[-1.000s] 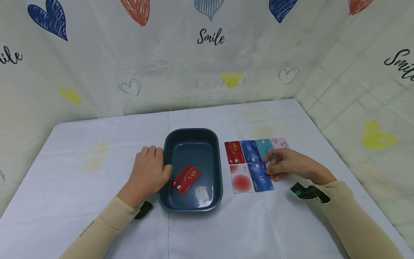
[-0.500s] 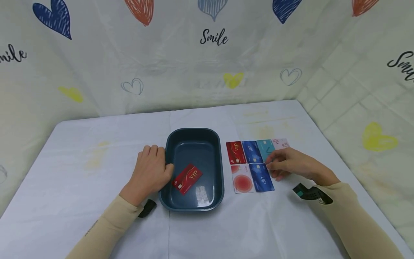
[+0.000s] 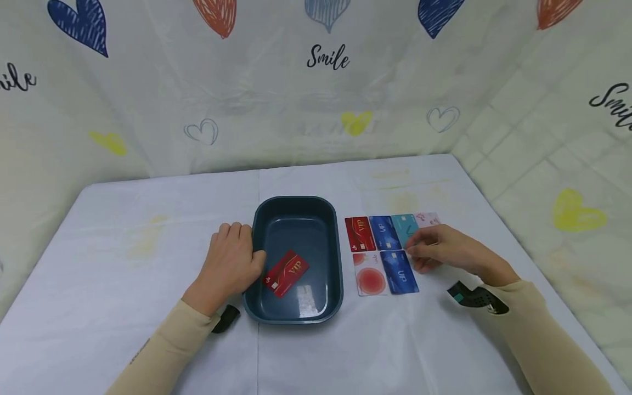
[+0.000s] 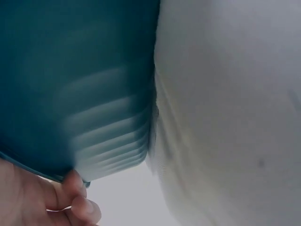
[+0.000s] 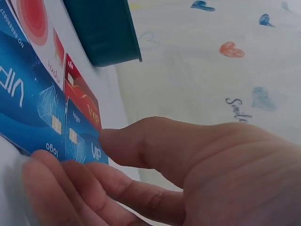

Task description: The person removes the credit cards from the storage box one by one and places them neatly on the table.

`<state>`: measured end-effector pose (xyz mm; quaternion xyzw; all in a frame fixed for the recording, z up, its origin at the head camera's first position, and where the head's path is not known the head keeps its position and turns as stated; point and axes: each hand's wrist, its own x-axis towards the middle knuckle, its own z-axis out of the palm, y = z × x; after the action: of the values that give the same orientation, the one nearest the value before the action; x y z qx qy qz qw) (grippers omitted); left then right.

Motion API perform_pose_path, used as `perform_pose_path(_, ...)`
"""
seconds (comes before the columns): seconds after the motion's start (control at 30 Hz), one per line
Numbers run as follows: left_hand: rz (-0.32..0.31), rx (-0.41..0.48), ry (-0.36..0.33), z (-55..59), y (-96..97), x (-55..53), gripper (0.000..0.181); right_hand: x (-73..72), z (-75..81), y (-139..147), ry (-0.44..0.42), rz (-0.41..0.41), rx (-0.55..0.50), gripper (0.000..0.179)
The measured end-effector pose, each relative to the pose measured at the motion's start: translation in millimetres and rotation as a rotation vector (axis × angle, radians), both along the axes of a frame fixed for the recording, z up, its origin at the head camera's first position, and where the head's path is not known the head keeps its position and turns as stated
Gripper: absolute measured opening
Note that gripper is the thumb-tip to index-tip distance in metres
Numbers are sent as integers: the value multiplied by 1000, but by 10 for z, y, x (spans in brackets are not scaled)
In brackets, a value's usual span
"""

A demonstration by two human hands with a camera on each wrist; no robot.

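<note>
My left hand (image 3: 227, 260) grips the left rim of a dark teal tray (image 3: 301, 211); in the left wrist view its fingertips (image 4: 84, 209) curl under that rim. A red VIP card (image 3: 286, 273) lies tilted inside the tray. My right hand (image 3: 444, 251) hovers at the right end of two rows of cards, fingers loosely bent and nothing visible between them. Its thumb tip is right at the upper corner of the front blue VIP card (image 3: 400, 272). The teal card (image 3: 404, 226) and a pink flowered card (image 3: 427, 219) are partly hidden behind this hand.
Left in the rows are a red VIP card (image 3: 360, 235), a blue card (image 3: 384, 232) and a white card with a red circle (image 3: 371, 278). A white cloth covers the table (image 3: 148, 263). A printed curtain (image 3: 276, 99) hangs behind it.
My right thumb has shifted slightly from the front blue card's right edge up to its corner. The left hand still holds the rim, and the cards keep their places.
</note>
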<state>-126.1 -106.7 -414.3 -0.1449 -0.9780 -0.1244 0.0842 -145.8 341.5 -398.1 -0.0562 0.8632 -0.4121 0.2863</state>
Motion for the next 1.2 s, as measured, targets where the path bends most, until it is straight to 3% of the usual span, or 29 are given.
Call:
perform_pose_path(0.3,-38,20,22,35,3,8,18,109,132,-101,134,-21,72,34)
perform_pose_path(0.53,-33,26,21,34,-11,17,18,141,283,-304,230,25,68,34)
perform_pose_path(0.87,-44,53,35,8,-23,7,17,116,454,-613,317,72,82,28)
perform_pose_path(1.2,-31,57,20,-9,-53,-5,20,70,568,-853,345,126,58,19)
